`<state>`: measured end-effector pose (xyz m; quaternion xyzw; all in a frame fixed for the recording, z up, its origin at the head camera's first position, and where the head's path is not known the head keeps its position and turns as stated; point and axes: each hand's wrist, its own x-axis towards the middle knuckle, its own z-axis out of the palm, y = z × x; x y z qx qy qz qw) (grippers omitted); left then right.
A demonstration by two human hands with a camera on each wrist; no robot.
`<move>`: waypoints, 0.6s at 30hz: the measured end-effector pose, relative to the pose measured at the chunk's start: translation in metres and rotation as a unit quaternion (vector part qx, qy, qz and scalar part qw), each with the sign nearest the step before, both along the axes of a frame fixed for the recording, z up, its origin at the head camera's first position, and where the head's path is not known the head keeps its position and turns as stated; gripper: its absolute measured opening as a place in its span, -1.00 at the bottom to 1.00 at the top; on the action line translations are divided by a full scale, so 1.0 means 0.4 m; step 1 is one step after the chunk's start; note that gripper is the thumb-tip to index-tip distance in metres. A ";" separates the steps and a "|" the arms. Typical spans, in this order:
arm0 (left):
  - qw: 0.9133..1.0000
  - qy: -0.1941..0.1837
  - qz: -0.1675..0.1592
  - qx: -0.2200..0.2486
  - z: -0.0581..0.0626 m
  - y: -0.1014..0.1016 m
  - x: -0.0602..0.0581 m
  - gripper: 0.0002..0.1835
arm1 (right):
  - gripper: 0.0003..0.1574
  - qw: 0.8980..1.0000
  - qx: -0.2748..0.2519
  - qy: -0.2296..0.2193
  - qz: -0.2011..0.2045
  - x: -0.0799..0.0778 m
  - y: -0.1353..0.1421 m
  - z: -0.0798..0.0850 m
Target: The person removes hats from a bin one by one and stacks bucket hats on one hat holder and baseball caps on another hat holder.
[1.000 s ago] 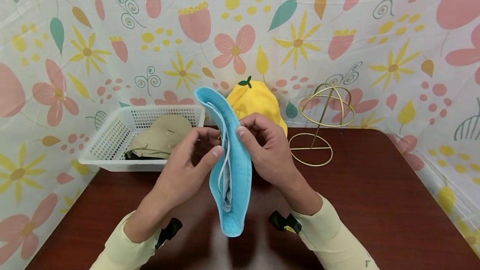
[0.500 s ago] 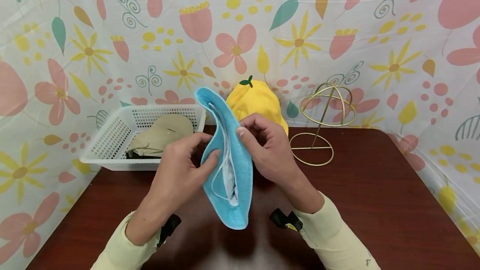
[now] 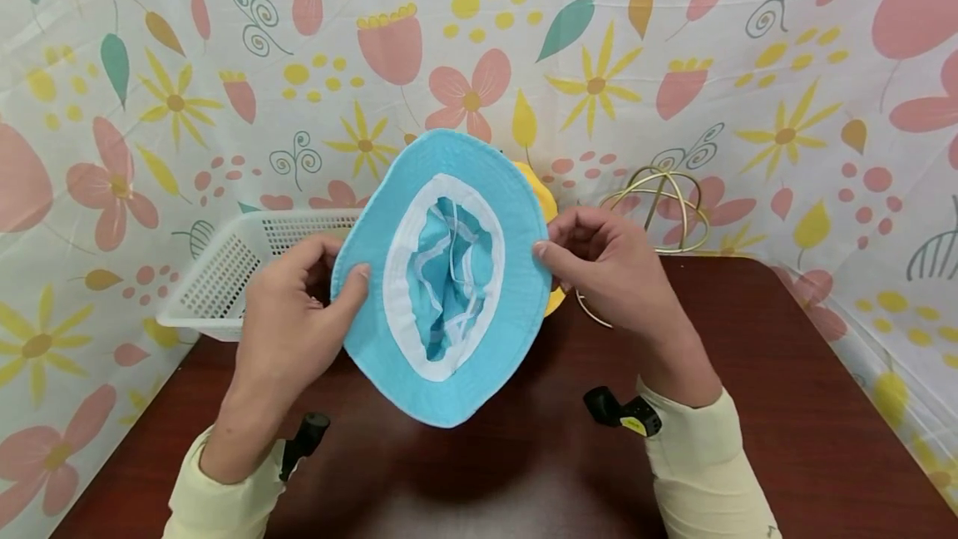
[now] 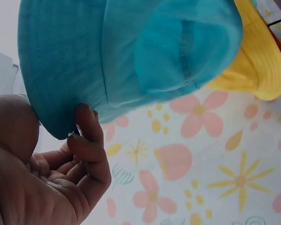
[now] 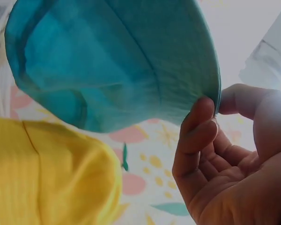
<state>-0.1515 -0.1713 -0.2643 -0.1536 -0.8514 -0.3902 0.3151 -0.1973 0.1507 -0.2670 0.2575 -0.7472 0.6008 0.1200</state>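
Observation:
A light blue bucket hat (image 3: 449, 402) is held up over the table, its opening facing the head camera. Inside it show a white sweatband and white seam tapes with a thin cord. My left hand (image 3: 288, 318) pinches the brim's left edge between thumb and fingers. On the opposite edge, my right hand (image 3: 614, 269) pinches the brim the same way. From the left wrist view, the outside of the blue crown (image 4: 178, 51) bulges away from the fingers. Behind the hat, a yellow hat (image 5: 51, 173) is mostly hidden in the head view.
A white perforated basket (image 3: 217, 294) stands at the back left, partly covered by my left hand and the hat. At the back right is a gold wire hat stand (image 3: 659, 198), its base mostly hidden by my right hand. A floral curtain hangs behind the dark red table (image 3: 786, 406).
The folded blue hat has been spread open and turned to show its inside. My left hand has moved left and my right hand right, both still gripping the brim.

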 end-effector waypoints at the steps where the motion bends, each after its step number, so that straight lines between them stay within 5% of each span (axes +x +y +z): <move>1: 1.000 0.005 0.007 0.003 0.002 -0.004 0.000 -0.92 | -0.94 1.000 0.001 0.002 -0.005 0.000 0.008 0.003; 9: 0.997 0.037 0.057 0.027 0.017 -0.033 -0.002 -0.92 | -0.92 0.997 0.013 0.020 -0.072 -0.001 0.061 0.018; 18: 0.996 0.032 0.063 0.056 0.027 -0.072 -0.013 -0.84 | -0.94 0.993 -0.038 0.017 -0.115 -0.020 0.114 0.009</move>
